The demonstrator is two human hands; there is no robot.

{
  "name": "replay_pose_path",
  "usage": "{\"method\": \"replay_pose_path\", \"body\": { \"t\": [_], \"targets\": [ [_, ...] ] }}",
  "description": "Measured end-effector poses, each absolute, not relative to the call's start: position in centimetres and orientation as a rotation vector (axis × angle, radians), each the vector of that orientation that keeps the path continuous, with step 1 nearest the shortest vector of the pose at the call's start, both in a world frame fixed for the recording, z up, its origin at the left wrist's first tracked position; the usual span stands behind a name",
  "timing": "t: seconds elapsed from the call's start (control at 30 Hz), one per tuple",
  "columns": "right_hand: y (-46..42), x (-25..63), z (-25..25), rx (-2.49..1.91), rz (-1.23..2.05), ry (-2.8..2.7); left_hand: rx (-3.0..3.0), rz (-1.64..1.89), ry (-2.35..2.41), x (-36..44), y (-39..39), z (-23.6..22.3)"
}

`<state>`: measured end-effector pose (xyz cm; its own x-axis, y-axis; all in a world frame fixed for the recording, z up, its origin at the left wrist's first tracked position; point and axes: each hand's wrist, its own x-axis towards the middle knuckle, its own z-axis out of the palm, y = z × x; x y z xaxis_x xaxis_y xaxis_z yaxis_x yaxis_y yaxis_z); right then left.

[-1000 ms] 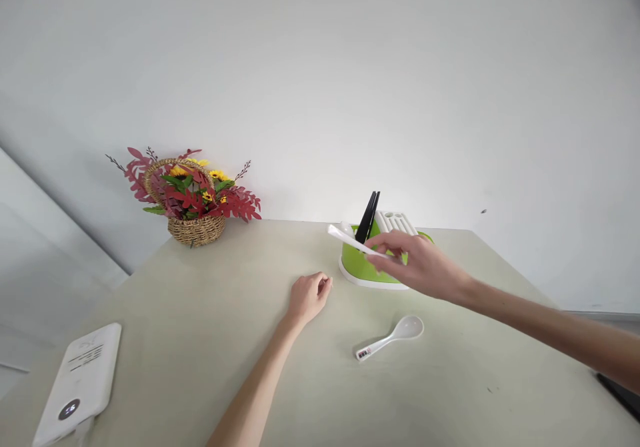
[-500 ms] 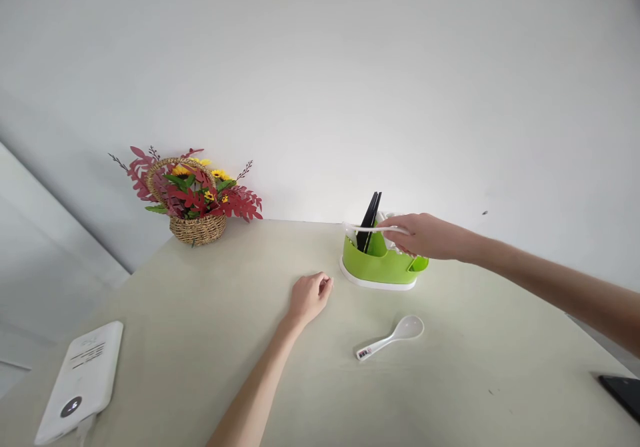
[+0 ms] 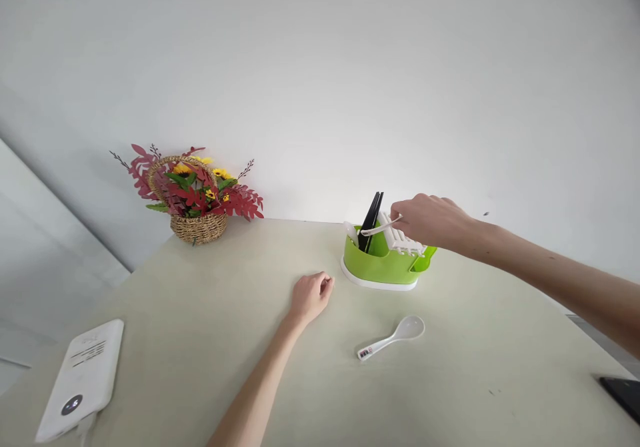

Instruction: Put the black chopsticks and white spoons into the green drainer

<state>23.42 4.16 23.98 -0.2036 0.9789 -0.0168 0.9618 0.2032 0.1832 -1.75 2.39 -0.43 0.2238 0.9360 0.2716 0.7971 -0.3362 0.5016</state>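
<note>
My right hand (image 3: 431, 221) hovers over a green cutlery holder (image 3: 383, 265) with a white base and pinches the handle of a white spoon (image 3: 376, 227), which tilts down into the holder. Black utensils (image 3: 371, 219) stand upright in the same holder, and a white slotted rack (image 3: 400, 239) sits in its right part. My left hand (image 3: 310, 295) rests on the table as a loose fist, left of the holder, with nothing visible in it. A second white spoon (image 3: 393, 339) with a label on its handle lies on the table in front of the holder.
A wicker basket of red and yellow flowers (image 3: 195, 197) stands at the back left against the wall. A white power bank (image 3: 83, 379) lies at the front left edge. A dark flat object (image 3: 621, 395) shows at the right edge of the beige table (image 3: 200, 340).
My right hand carried the white spoon from in front of the holder up over it and tipped it down into the holder. The left hand stayed still.
</note>
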Motion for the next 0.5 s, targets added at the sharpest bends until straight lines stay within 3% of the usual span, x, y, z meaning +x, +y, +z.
{"method": "replay_pose_path", "body": {
  "t": [0.5],
  "targets": [
    [4.4,17.6,22.4,1.605,0.353,2.292,2.236,0.786,1.626,-1.7,2.3,-0.5]
  ]
}}
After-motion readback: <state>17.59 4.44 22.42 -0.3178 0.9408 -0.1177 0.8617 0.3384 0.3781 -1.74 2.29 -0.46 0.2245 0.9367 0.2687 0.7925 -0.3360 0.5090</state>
